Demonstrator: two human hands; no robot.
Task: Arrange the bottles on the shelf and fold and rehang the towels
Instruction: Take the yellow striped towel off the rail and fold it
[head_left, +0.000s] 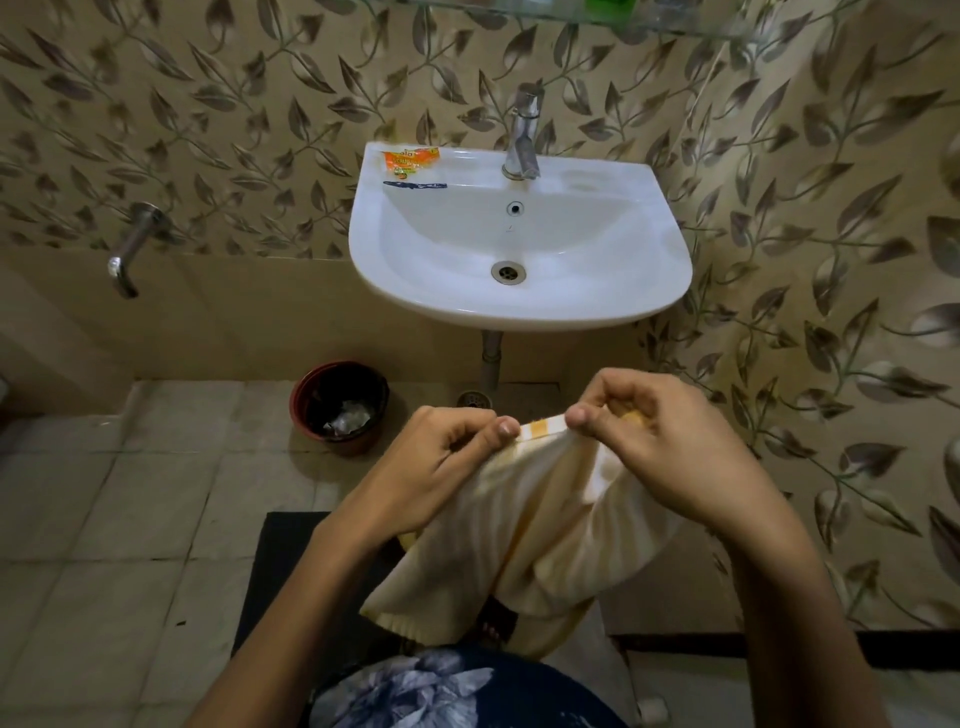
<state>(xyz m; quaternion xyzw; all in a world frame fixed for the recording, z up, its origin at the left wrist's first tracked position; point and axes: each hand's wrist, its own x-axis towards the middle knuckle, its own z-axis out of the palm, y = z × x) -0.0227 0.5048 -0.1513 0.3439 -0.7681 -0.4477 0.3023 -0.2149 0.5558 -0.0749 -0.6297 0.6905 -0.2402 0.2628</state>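
A cream towel with yellow stripes (524, 525) hangs in front of me, below the sink. My left hand (441, 457) pinches its top edge between thumb and fingers. My right hand (654, 441) grips the same edge a little to the right, with some cloth bunched in the palm. A short striped stretch of hem shows between the two thumbs. The rest of the towel droops down over my lap. A glass shelf (675, 23) runs along the top of the view, with a green object (610, 5) on it; the bottles are cut off by the frame.
A white wall sink (597, 291) with a chrome tap (522, 135) is straight ahead; an orange sachet (410, 161) lies on its rim. A red bin (311, 410) stands on the tiled floor at its left. A wall tap (130, 249) sticks out at left. A dark mat (291, 561) lies underfoot.
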